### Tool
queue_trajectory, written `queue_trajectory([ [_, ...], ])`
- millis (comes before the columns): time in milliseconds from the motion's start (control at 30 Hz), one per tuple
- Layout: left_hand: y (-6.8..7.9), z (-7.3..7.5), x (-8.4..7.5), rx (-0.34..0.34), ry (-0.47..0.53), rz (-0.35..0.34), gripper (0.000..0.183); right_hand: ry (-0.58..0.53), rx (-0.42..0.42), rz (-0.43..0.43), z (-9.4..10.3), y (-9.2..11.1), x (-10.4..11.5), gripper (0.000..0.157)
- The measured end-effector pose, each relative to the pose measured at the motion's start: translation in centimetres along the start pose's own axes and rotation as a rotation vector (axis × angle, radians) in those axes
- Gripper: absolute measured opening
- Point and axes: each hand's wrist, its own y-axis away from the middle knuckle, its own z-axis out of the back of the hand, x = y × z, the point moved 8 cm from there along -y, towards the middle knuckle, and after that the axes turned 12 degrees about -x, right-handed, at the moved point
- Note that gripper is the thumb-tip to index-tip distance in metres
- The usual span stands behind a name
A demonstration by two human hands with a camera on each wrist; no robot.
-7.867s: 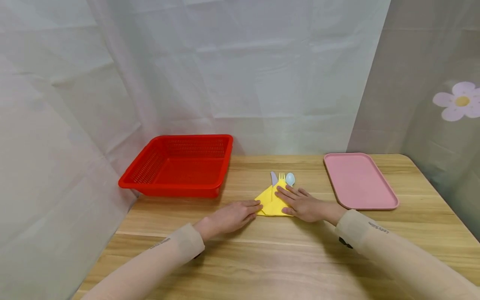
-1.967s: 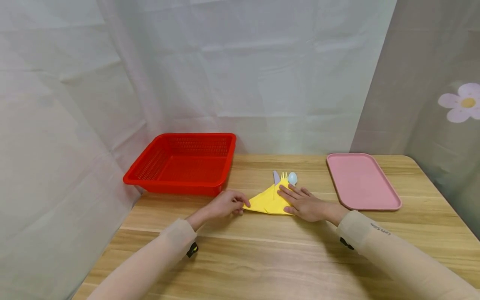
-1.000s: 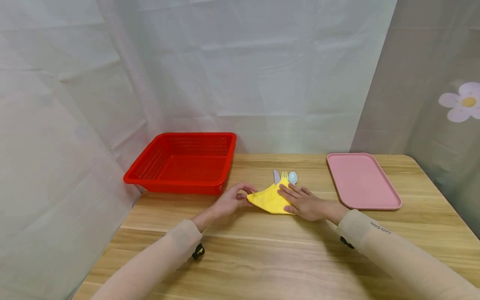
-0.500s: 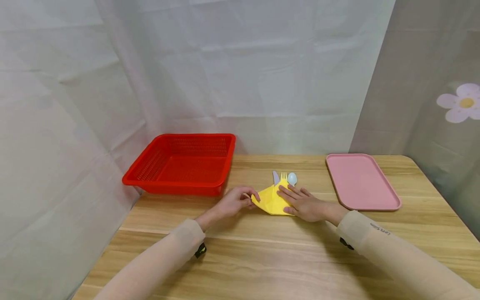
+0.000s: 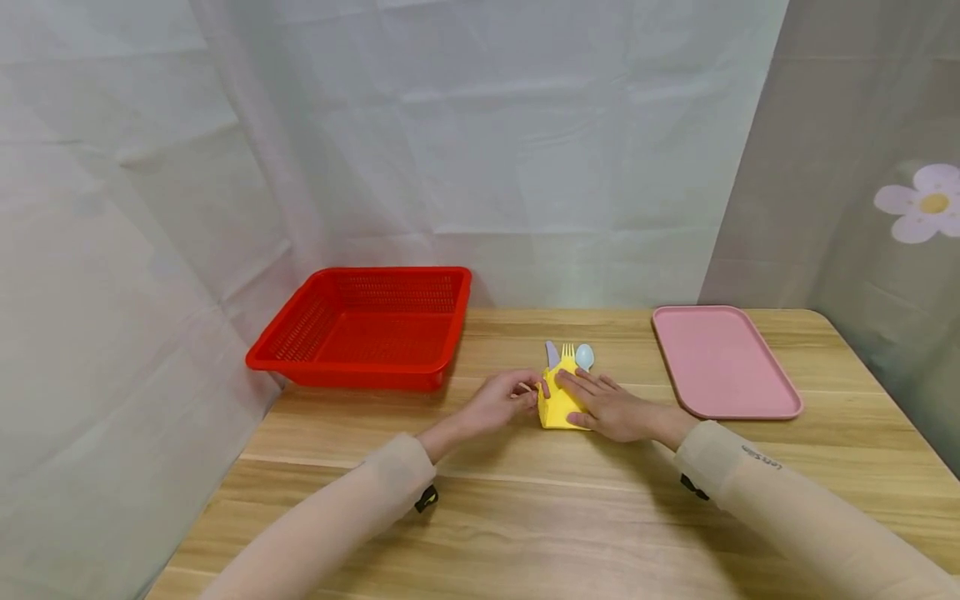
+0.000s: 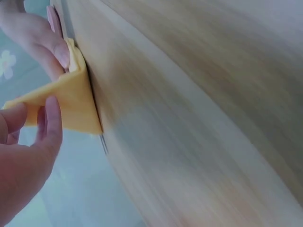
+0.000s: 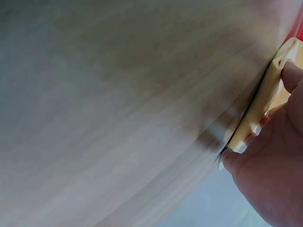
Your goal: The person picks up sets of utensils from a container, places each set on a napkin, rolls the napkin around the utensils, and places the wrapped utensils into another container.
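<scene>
A yellow napkin lies folded on the wooden table, with a purple knife, a yellow fork and a pale blue spoon poking out at its far end. My left hand pinches the napkin's left flap between thumb and fingers; in the left wrist view that flap stands raised off the table. With its fingers spread, my right hand presses down on the napkin's right part. The cutlery's lower ends are hidden under the cloth.
On the left at the back stands a red plastic basket with perforated sides. A pink tray lies on the right of the wooden table. White and grey cloth hangs behind.
My left hand has taken the napkin's left corner and carried it up and rightward, folding the flap over toward the cutlery. The right hand has stayed pressed in place.
</scene>
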Motion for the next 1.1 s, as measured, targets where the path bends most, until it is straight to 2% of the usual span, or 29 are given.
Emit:
queue_trajectory([
  [133,-0.7,-1.1,-0.5,-0.019,-0.040,-0.031,0.013,-0.029,-0.015,0.005,-0.1,-0.1,-0.3,0.075],
  [300,-1.0,-2.3,-0.9,-0.023,-0.042,-0.019,0.017,-0.051,-0.026,0.010,-0.2,-0.1,-0.4,0.075],
  [500,-1.3,-3.6,-1.4,-0.020,-0.048,-0.030,0.019,-0.100,-0.056,0.003,0.8,0.1,0.6,0.074],
  [700,-1.6,-4.2,-1.2,-0.028,-0.062,-0.037,0.011,-0.200,-0.117,0.009,1.2,0.0,0.9,0.077],
  [833,-1.2,-4.4,-0.6,-0.007,-0.047,0.006,0.016,-0.241,-0.140,0.030,1.4,0.0,1.0,0.077],
  [900,-1.0,-4.4,-0.3,0.004,-0.018,0.032,0.022,-0.259,-0.128,0.043,1.4,-0.1,1.0,0.076],
  [1000,-0.7,-4.5,0.1,0.031,0.019,0.038,0.030,-0.345,-0.054,0.021,1.3,0.0,0.6,0.079],
  [1100,-0.6,-4.8,0.3,0.066,-0.025,0.008,0.033,-0.459,0.067,-0.072,1.2,0.3,-0.4,0.090],
])
